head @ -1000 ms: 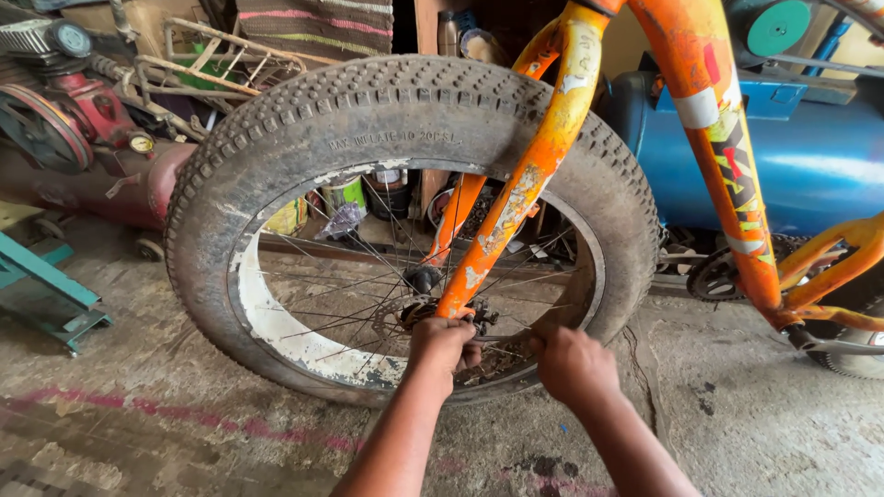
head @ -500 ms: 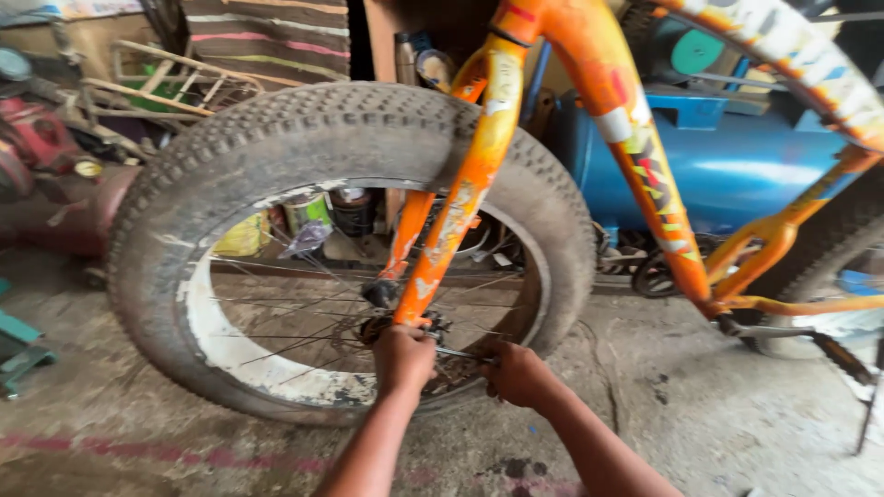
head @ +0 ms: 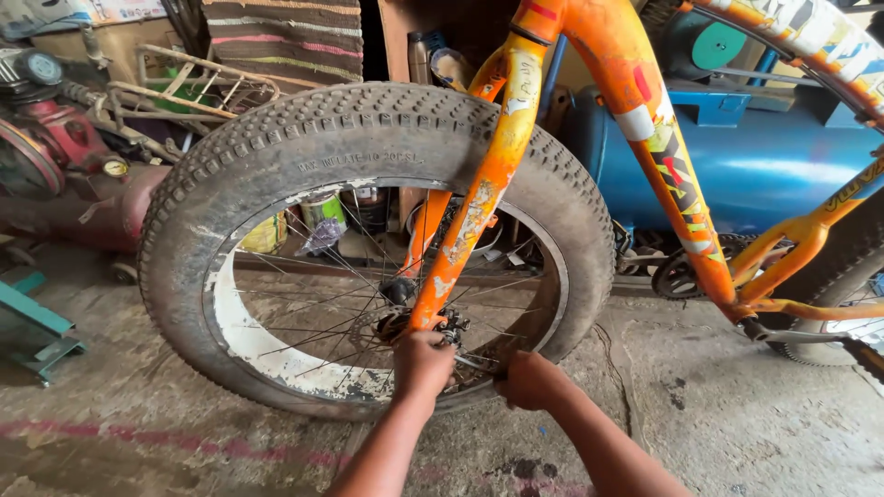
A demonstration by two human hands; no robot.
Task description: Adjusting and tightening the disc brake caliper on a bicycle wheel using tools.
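gripping at the hub of the fat front wheel (head: 276, 147), the left hand (head: 422, 364) is clenched on the axle end at the foot of the orange fork leg (head: 479, 202), at 6 o'clock of the rim. the right hand (head: 529, 379) is closed just beside it at 4 o'clock; what it grasps i cannot tell. compared with a moment earlier, both hands keep the same spots while the view has swung, so the work stays on the axle. behind the spokes, a green-banded tin (head: 322, 210) stands at 11 o'clock, its contents hidden. the blue tank (head: 783, 175) lies at 2 o'clock.
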